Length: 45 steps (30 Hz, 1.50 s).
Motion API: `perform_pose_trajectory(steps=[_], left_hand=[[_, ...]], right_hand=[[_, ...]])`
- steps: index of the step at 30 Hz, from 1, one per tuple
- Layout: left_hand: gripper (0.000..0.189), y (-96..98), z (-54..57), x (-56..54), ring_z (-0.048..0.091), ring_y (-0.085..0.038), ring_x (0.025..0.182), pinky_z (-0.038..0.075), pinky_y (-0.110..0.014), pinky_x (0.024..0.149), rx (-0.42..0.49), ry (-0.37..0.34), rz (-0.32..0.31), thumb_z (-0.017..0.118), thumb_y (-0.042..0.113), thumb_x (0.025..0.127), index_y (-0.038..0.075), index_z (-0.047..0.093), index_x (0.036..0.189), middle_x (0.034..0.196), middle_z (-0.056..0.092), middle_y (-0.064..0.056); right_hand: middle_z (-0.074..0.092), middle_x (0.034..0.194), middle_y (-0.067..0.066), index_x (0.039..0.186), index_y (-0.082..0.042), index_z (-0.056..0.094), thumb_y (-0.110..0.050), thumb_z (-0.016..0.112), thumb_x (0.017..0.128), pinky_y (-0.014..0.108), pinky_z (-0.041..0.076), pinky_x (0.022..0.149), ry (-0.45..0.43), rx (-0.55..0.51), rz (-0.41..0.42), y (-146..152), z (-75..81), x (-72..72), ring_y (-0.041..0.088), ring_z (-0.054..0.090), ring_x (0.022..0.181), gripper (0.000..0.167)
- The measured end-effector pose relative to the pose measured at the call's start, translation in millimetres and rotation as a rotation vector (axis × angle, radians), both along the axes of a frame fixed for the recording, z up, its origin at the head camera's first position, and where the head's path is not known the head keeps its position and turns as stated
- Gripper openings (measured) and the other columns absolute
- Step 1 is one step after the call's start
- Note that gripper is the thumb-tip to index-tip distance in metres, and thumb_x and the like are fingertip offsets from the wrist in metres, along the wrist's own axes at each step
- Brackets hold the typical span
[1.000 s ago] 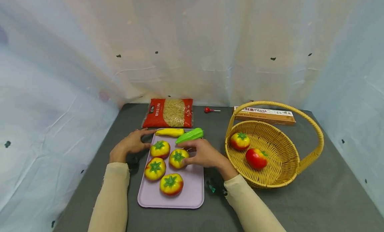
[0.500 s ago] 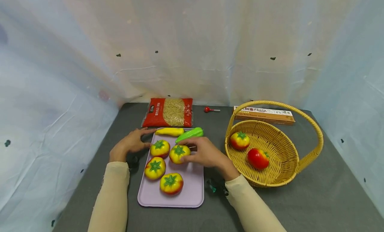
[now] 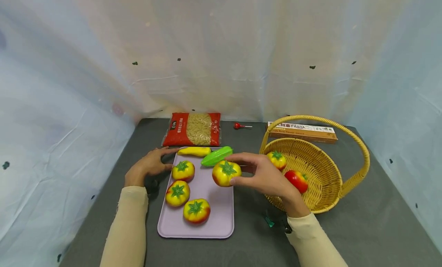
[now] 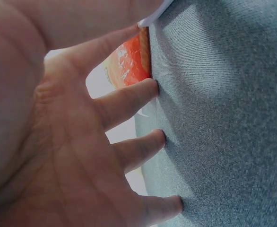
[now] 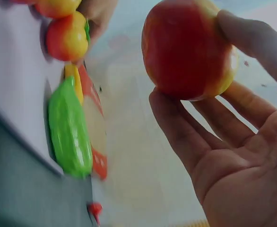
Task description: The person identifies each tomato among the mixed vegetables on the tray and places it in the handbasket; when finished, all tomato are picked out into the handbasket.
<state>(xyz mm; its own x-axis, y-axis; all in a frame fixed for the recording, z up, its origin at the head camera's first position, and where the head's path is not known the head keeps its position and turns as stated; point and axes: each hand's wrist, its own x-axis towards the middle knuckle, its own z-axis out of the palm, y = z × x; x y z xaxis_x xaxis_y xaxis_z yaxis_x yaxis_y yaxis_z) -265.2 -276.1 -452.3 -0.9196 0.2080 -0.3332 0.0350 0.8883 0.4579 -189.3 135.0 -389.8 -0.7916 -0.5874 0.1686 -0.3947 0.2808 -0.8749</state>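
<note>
My right hand (image 3: pixel 264 173) pinches a yellow-and-red toy tomato (image 3: pixel 226 173) between thumb and fingers, raised over the right side of the lilac tray (image 3: pixel 215 221). Its red underside faces the right wrist view. Spread along the tray's left edge is my left hand (image 3: pixel 150 165), thumb and index finger at the rim; in the left wrist view its other fingertips (image 4: pixel 155 137) rest on the grey cloth. Three more toy tomatoes, among them the front one (image 3: pixel 196 211), lie on the tray. A yellow vegetable (image 3: pixel 194 151) and a green one (image 3: pixel 216 156) lie at its far end.
To the right stands a yellow wicker basket (image 3: pixel 326 182) with a tall handle, holding a yellow-red tomato (image 3: pixel 277 160) and a red tomato (image 3: pixel 296 180). Behind are a red pasta bag (image 3: pixel 192 129), a lollipop (image 3: pixel 241 126) and a pasta box (image 3: pixel 304 133).
My right hand has gripped a toy tomato on the tray, lifted it and moved it to the right. My left hand has stayed at the tray's edge.
</note>
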Motion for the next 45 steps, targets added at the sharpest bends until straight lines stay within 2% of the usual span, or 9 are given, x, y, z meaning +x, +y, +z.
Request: perform_pose_trajectory(steps=[6,13,22,25,31,34,38,40,45], left_hand=[[0.075,-0.4,-0.2,0.2,0.013,-0.062,0.163,0.017,-0.087,0.123,0.000,0.004,-0.001,0.077,0.038,0.102,0.030,0.044,0.170,0.179,0.026,-0.026],[0.075,-1.9,-0.2,2.0,0.013,-0.063,0.163,0.016,-0.087,0.123,-0.003,-0.001,0.006,0.077,0.038,0.102,0.030,0.044,0.169,0.179,0.026,-0.026],[0.075,-1.4,0.1,4.2,0.012,-0.062,0.163,0.016,-0.086,0.123,-0.001,-0.006,0.017,0.077,0.038,0.103,0.031,0.043,0.170,0.179,0.025,-0.025],[0.075,-1.3,0.1,4.1,0.013,-0.062,0.163,0.017,-0.087,0.123,0.001,-0.002,0.015,0.077,0.038,0.103,0.031,0.043,0.170,0.179,0.025,-0.026],[0.075,-0.7,-1.4,2.8,0.011,-0.062,0.163,0.016,-0.087,0.123,0.002,-0.006,0.016,0.076,0.037,0.103,0.031,0.043,0.170,0.179,0.025,-0.026],[0.074,-0.2,-2.8,1.7,0.012,-0.062,0.163,0.016,-0.087,0.123,0.004,-0.008,0.016,0.076,0.037,0.103,0.031,0.043,0.170,0.179,0.025,-0.025],[0.075,0.5,-3.6,0.0,0.012,-0.062,0.163,0.016,-0.087,0.123,0.006,-0.004,0.016,0.076,0.038,0.103,0.032,0.044,0.170,0.179,0.026,-0.025],[0.075,0.2,-3.4,-0.8,0.013,-0.063,0.163,0.017,-0.087,0.122,0.005,-0.001,0.012,0.076,0.038,0.103,0.031,0.043,0.170,0.179,0.027,-0.026],[0.075,0.9,-3.0,-0.2,0.013,-0.063,0.163,0.017,-0.088,0.122,0.005,-0.002,0.015,0.076,0.038,0.103,0.031,0.044,0.170,0.179,0.027,-0.026]], right_hand=[[0.070,0.141,0.005,0.145,-0.019,0.071,-0.016,0.087,0.096,0.027,0.062,0.101,-0.014,-0.040,-0.073,48,-1.6,19.2,0.022,0.073,0.118,0.052],[0.065,0.146,0.019,0.146,-0.009,0.069,-0.003,0.082,0.097,0.027,0.064,0.097,-0.053,-0.092,-0.175,98,-17.4,41.3,0.014,0.075,0.120,0.050],[0.069,0.147,0.016,0.147,-0.007,0.068,-0.011,0.082,0.100,0.021,0.063,0.094,-0.029,0.049,-0.332,138,-27.5,62.1,0.002,0.073,0.119,0.050],[0.068,0.148,0.019,0.147,-0.005,0.068,-0.014,0.082,0.100,0.018,0.062,0.095,-0.038,0.072,-0.343,140,-31.5,62.3,-0.001,0.072,0.121,0.050],[0.071,0.144,0.018,0.145,-0.007,0.070,-0.017,0.085,0.098,0.018,0.062,0.091,0.014,0.111,-0.365,131,-33.2,57.4,-0.004,0.071,0.117,0.051],[0.073,0.140,0.018,0.145,-0.007,0.070,-0.019,0.087,0.097,0.018,0.063,0.089,0.038,0.136,-0.382,125,-32.4,53.8,0.000,0.073,0.115,0.052],[0.075,0.136,0.017,0.143,-0.009,0.071,-0.023,0.088,0.096,0.020,0.063,0.087,0.067,0.172,-0.405,115,-32.3,45.4,0.015,0.078,0.113,0.052],[0.077,0.133,0.016,0.142,-0.010,0.072,-0.025,0.089,0.095,0.023,0.065,0.086,0.108,0.217,-0.420,111,-32.0,40.6,0.021,0.078,0.111,0.052],[0.077,0.133,0.015,0.140,-0.010,0.074,-0.030,0.091,0.093,0.048,0.065,0.091,0.242,0.375,-0.463,101,-30.3,31.2,0.031,0.076,0.112,0.054]])
